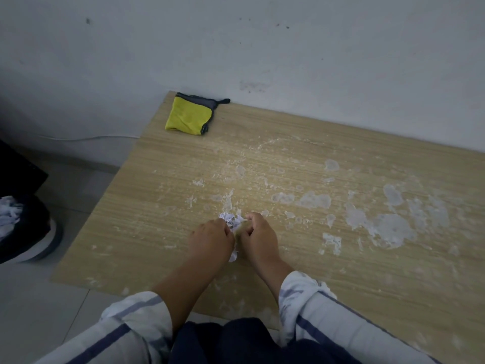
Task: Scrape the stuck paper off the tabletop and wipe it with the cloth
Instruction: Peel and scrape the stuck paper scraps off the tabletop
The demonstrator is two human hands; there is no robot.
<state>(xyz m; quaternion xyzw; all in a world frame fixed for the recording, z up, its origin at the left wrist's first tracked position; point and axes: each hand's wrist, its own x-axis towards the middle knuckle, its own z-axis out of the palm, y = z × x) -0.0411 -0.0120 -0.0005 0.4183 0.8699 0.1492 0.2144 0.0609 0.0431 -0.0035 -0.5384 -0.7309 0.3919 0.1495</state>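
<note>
Fig. 1. My left grip (211, 239) and right grip (258, 236), both curled closed, pinch one crumpled paper wad (232, 222) on the surface (157, 206). Stuck paper patches (388, 227) lie to the right, and the cloth (189, 114) sits at the far corner. Risk, I judge: a loose pinch sheds scraps.

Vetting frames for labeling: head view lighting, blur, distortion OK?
Head view: dim, flat light, no glare or hard shadows; left hand, right hand and crumpled paper slightly soft; paper residue pale but readable on the tabletop; yellow cloth clear; wide-angle stretch on the near sleeves.
</note>
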